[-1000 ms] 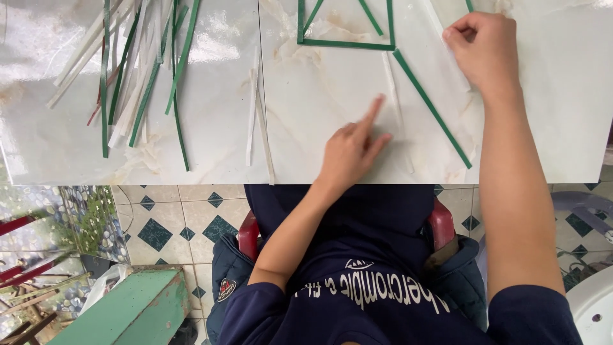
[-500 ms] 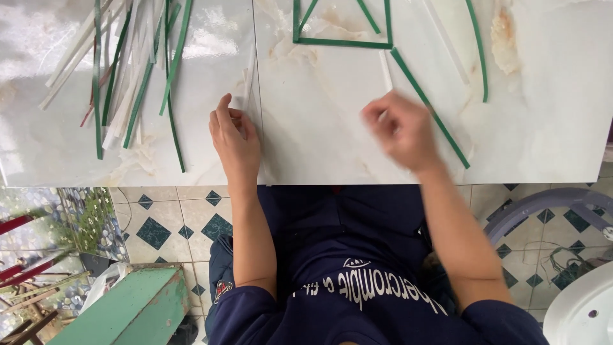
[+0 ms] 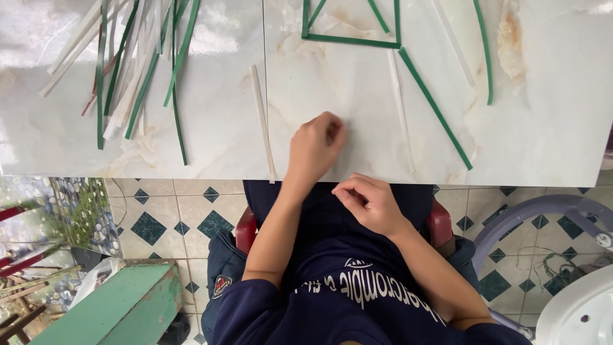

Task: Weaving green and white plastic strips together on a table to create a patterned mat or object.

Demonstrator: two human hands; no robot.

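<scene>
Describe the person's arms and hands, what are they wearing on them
Both forearms are bare: the dark navy sleeves are pushed up to the elbows. The left hand and right hand wear no gloves, and no rings, watch or bracelet show. The navy top carries pale lettering across the chest.

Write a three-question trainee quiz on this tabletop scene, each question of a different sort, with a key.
1. True or false: the left hand rests on the marble-patterned table.
2. Multiple choice: where does the pile of green and white strips lie? A. at the table's far left; B. under the right hand; C. on the floor.
3. Fill in: the right hand sits just off the table's near ____.

Key:
1. True; its fingers are curled, between the white strip and the long green strip.
2. A.
3. Edge, above the person's lap; whether it has a grip on anything cannot be told.
</scene>
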